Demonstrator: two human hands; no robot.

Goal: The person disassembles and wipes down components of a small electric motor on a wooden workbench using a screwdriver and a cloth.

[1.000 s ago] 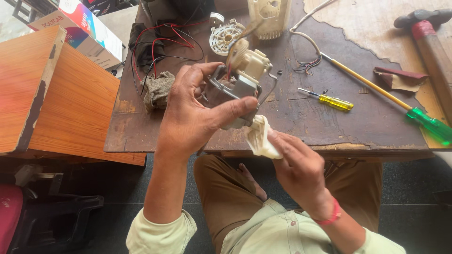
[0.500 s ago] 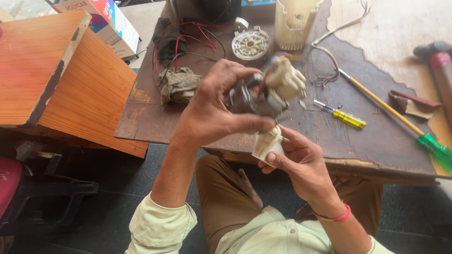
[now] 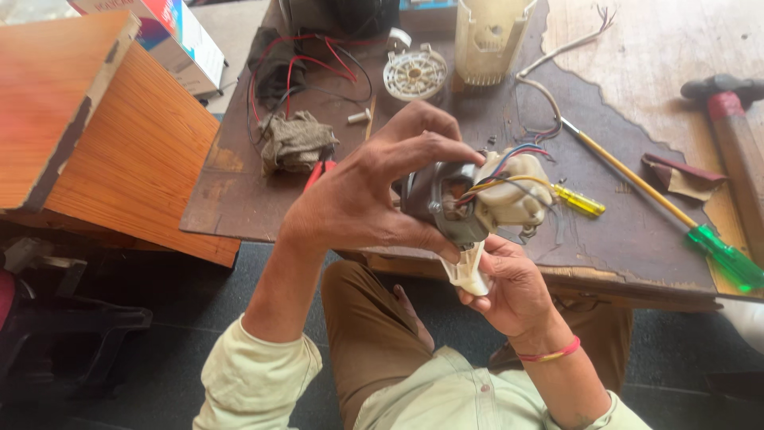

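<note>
1. Left hand (image 3: 366, 203) is gripping the small electric motor (image 3: 458, 199), thumb under it, fingers curling over the top of the grey metal housing.
2. Motor is being held in the air just above the near edge of the dark brown surface (image 3: 629, 239), over the person's lap.
3. Cream plastic gear housing (image 3: 513, 195) is sitting on the motor's right end; red, blue and yellow wires (image 3: 509, 163) are looping across it.
4. Right hand (image 3: 513, 287) is closing around a cream plastic piece (image 3: 469, 275) just below the motor, touching the motor's underside; a red-orange band is showing on that wrist.
5. Yellow-handled small screwdriver (image 3: 578, 201) is lying on the surface just right of the motor.
6. Long screwdriver with green handle (image 3: 720, 256) is lying diagonally, handle at the right edge.
7. Hammer with red neck (image 3: 728, 107) is lying far right on the pale wood.
8. Crumpled grey rag (image 3: 296, 142) is lying left of the hands, beside red and black wires.
9. White round slotted plastic disc (image 3: 414, 76) and a cream plastic casing (image 3: 489, 36) are sitting at the far side.
10. Orange wooden box (image 3: 95, 143) is standing left of the surface.
</note>
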